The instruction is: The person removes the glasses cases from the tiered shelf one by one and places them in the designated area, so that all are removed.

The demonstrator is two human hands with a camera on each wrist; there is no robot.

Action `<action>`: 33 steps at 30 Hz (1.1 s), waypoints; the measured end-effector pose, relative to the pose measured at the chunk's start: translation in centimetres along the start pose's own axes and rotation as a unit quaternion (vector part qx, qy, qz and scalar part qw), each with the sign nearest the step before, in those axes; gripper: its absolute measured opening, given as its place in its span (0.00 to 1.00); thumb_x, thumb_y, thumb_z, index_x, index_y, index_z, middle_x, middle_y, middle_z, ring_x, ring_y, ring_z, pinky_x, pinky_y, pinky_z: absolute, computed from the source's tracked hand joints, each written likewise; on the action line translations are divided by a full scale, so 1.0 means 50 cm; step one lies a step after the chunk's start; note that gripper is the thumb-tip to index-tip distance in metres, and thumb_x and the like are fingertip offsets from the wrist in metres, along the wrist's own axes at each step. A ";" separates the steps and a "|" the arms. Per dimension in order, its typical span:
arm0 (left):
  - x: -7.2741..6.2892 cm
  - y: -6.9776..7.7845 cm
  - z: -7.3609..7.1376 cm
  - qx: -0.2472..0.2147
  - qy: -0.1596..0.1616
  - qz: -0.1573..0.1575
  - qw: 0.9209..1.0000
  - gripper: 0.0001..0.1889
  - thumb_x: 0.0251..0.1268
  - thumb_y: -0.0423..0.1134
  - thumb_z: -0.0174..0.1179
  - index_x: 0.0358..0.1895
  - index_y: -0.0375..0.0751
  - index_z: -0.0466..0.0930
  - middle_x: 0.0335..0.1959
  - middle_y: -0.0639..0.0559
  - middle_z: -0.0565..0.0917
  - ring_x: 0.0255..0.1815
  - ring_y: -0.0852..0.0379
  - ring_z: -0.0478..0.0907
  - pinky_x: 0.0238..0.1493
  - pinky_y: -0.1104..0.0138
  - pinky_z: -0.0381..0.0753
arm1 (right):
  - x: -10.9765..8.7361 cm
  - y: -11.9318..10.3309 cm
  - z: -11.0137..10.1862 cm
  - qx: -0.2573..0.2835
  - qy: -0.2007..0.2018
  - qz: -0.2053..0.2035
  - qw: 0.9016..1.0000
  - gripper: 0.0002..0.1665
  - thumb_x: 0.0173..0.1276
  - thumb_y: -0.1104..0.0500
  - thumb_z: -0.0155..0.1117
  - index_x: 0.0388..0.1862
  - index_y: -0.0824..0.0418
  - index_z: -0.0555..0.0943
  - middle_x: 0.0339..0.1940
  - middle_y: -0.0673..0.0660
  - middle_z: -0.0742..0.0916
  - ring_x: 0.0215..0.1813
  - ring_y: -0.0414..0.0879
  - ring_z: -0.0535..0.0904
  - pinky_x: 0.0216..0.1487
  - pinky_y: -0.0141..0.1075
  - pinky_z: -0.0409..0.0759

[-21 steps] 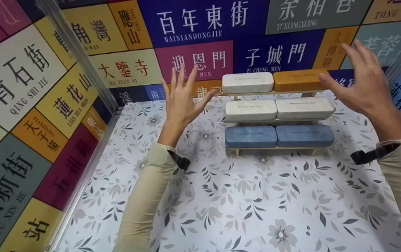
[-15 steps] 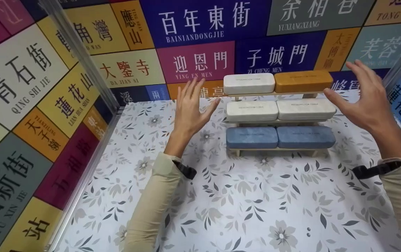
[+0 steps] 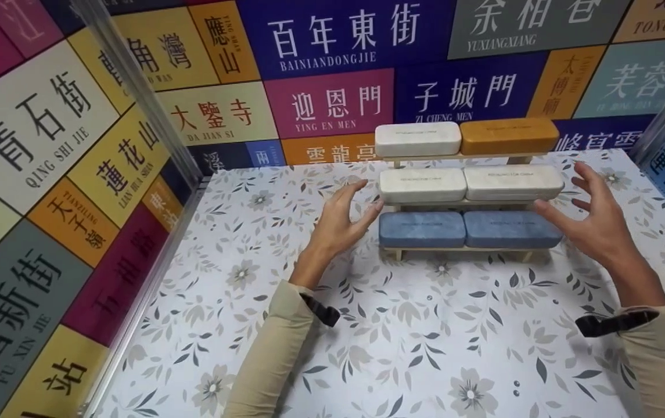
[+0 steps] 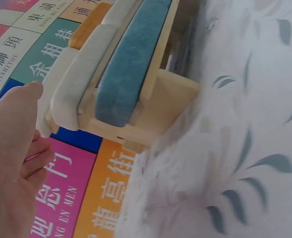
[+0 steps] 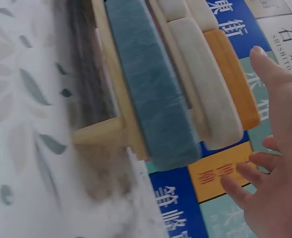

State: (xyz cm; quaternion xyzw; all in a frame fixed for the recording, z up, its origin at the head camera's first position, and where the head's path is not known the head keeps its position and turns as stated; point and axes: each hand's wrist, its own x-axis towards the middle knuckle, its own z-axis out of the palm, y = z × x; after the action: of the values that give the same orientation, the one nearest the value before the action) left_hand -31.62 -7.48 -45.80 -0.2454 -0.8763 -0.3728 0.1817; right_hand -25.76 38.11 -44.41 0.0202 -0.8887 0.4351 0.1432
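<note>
Wall panels [image 3: 332,117] bore "YING EN MEN" and "ZI CHENG MEN". Six rounded oblong cases [image 3: 423,186] lined a tiered wooden rack [image 4: 166,101] between left hand [image 3: 339,225] and right hand [image 3: 598,225], thumbs and fingers wide apart.

A three-tier wooden stand [image 4: 165,96] on a table [image 3: 378,348] printed with grey flowers and leaves.

The stand rests upright on the table's white surface and carries six oblong cases, two to a shelf, set end to end. The orange case [image 3: 509,138] lies on the top shelf, with a white case [image 3: 417,139] just left of it. One shelf below the orange case lie two cream cases [image 3: 514,183], and two shelves below it, on the lowest, two blue cases [image 3: 513,229].
</note>
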 end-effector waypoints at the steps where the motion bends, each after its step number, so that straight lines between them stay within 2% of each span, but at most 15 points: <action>1: -0.004 -0.001 0.003 -0.007 -0.008 -0.001 1.000 0.34 0.81 0.58 0.62 0.78 0.40 0.74 0.76 0.44 0.80 0.79 0.48 0.76 0.83 0.57 0.74 | -0.003 0.009 0.005 0.005 -0.008 0.008 1.000 0.60 0.76 0.43 0.72 0.93 0.41 0.44 0.94 0.56 0.53 0.91 0.60 0.52 0.90 0.48 0.63; 2: -0.008 -0.002 0.006 -0.014 -0.015 -0.003 1.000 0.34 0.80 0.58 0.62 0.78 0.40 0.74 0.76 0.44 0.80 0.79 0.49 0.76 0.82 0.58 0.74 | -0.006 0.017 0.010 0.010 -0.018 0.013 1.000 0.60 0.77 0.43 0.72 0.93 0.41 0.43 0.94 0.57 0.52 0.91 0.60 0.52 0.89 0.43 0.63; 5: -0.015 -0.005 0.017 -0.041 -0.040 -0.006 0.998 0.36 0.79 0.59 0.63 0.79 0.40 0.73 0.76 0.45 0.80 0.78 0.50 0.77 0.81 0.59 0.75 | -0.017 0.040 0.021 0.023 -0.048 0.022 0.998 0.61 0.78 0.45 0.71 0.93 0.41 0.40 0.93 0.61 0.53 0.91 0.61 0.51 0.89 0.45 0.63; 9: -0.021 -0.009 0.030 -0.084 -0.073 -0.015 0.994 0.39 0.77 0.58 0.66 0.81 0.40 0.70 0.76 0.43 0.80 0.77 0.49 0.77 0.80 0.60 0.77 | -0.024 0.061 0.035 0.041 -0.095 0.023 0.994 0.62 0.78 0.48 0.72 0.93 0.41 0.38 0.92 0.66 0.54 0.90 0.69 0.49 0.87 0.70 0.52; 11: -0.024 -0.011 0.037 -0.105 -0.083 -0.023 0.991 0.41 0.75 0.58 0.68 0.82 0.39 0.68 0.76 0.43 0.80 0.77 0.48 0.78 0.79 0.60 0.77 | -0.024 0.070 0.043 0.052 -0.114 0.022 0.992 0.61 0.78 0.50 0.72 0.93 0.44 0.40 0.91 0.67 0.55 0.90 0.69 0.48 0.87 0.72 0.46; 14: -0.028 -0.014 0.046 -0.124 -0.092 -0.029 0.988 0.43 0.74 0.56 0.71 0.83 0.39 0.67 0.75 0.42 0.80 0.76 0.48 0.78 0.79 0.61 0.78 | -0.028 0.082 0.052 0.047 -0.131 0.026 0.990 0.59 0.78 0.50 0.72 0.93 0.49 0.44 0.89 0.69 0.60 0.88 0.59 0.57 0.90 0.51 0.54; 15: -0.029 -0.014 0.050 -0.126 -0.094 -0.028 0.987 0.43 0.73 0.56 0.72 0.83 0.39 0.67 0.75 0.41 0.80 0.76 0.48 0.79 0.79 0.60 0.78 | -0.029 0.086 0.055 0.046 -0.132 0.029 0.990 0.59 0.77 0.50 0.72 0.92 0.52 0.45 0.87 0.70 0.62 0.86 0.59 0.59 0.87 0.49 0.57; 18: -0.032 -0.012 0.060 -0.128 -0.107 -0.027 0.986 0.45 0.71 0.57 0.73 0.84 0.40 0.65 0.75 0.41 0.80 0.77 0.51 0.78 0.79 0.60 0.78 | -0.031 0.098 0.060 0.027 -0.136 0.046 0.989 0.59 0.76 0.47 0.73 0.91 0.57 0.47 0.83 0.72 0.65 0.78 0.60 0.63 0.79 0.49 0.62; 20: -0.034 -0.010 0.068 -0.134 -0.114 -0.026 0.984 0.48 0.69 0.59 0.74 0.85 0.41 0.64 0.75 0.40 0.80 0.77 0.50 0.78 0.79 0.60 0.78 | -0.032 0.105 0.061 0.024 -0.138 0.059 0.988 0.60 0.75 0.46 0.74 0.90 0.60 0.47 0.82 0.73 0.66 0.77 0.64 0.63 0.79 0.61 0.60; 21: -0.036 -0.009 0.070 -0.135 -0.119 -0.027 0.983 0.49 0.68 0.59 0.75 0.85 0.41 0.63 0.75 0.40 0.80 0.77 0.50 0.78 0.79 0.60 0.78 | -0.032 0.109 0.060 0.021 -0.141 0.063 0.988 0.60 0.75 0.46 0.74 0.90 0.61 0.47 0.81 0.73 0.66 0.75 0.61 0.64 0.78 0.63 0.61; 23: -0.039 -0.007 0.073 -0.136 -0.128 -0.034 0.982 0.51 0.66 0.60 0.76 0.85 0.42 0.62 0.76 0.43 0.80 0.76 0.50 0.79 0.79 0.60 0.77 | -0.034 0.114 0.057 0.011 -0.150 0.070 0.986 0.60 0.76 0.45 0.74 0.90 0.60 0.47 0.81 0.70 0.67 0.72 0.54 0.67 0.75 0.58 0.64; 25: -0.042 -0.007 0.075 -0.135 -0.136 -0.042 0.981 0.53 0.64 0.59 0.78 0.85 0.41 0.62 0.77 0.43 0.79 0.76 0.49 0.79 0.79 0.59 0.78 | -0.036 0.118 0.054 0.006 -0.161 0.074 0.984 0.60 0.76 0.46 0.74 0.91 0.60 0.46 0.80 0.69 0.67 0.71 0.51 0.67 0.73 0.56 0.66; 28: -0.046 -0.007 0.076 -0.124 -0.151 -0.058 0.979 0.54 0.63 0.60 0.79 0.86 0.40 0.61 0.79 0.44 0.77 0.76 0.49 0.79 0.81 0.60 0.76 | -0.037 0.122 0.052 0.021 -0.177 0.081 0.981 0.63 0.75 0.47 0.74 0.92 0.59 0.42 0.83 0.71 0.65 0.77 0.59 0.65 0.79 0.61 0.64; 31: -0.048 -0.009 0.078 -0.112 -0.160 -0.068 0.978 0.55 0.63 0.58 0.79 0.87 0.41 0.60 0.80 0.44 0.76 0.78 0.50 0.77 0.82 0.62 0.73 | -0.036 0.124 0.053 0.042 -0.186 0.093 0.977 0.69 0.73 0.48 0.77 0.92 0.58 0.37 0.86 0.75 0.59 0.84 0.73 0.54 0.84 0.75 0.51; 33: -0.048 -0.012 0.080 -0.108 -0.158 -0.068 0.979 0.53 0.63 0.56 0.79 0.86 0.41 0.61 0.79 0.44 0.76 0.78 0.50 0.77 0.82 0.62 0.73 | -0.036 0.125 0.053 0.051 -0.186 0.092 0.977 0.70 0.72 0.50 0.78 0.92 0.59 0.37 0.86 0.76 0.58 0.85 0.76 0.51 0.84 0.77 0.46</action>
State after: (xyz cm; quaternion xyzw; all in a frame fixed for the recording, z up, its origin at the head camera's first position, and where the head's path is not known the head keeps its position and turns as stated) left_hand -30.54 -5.58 -49.95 -0.2594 -0.8630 -0.4334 -0.0129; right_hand -25.69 39.76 -51.26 0.0258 -0.8745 0.4798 -0.0664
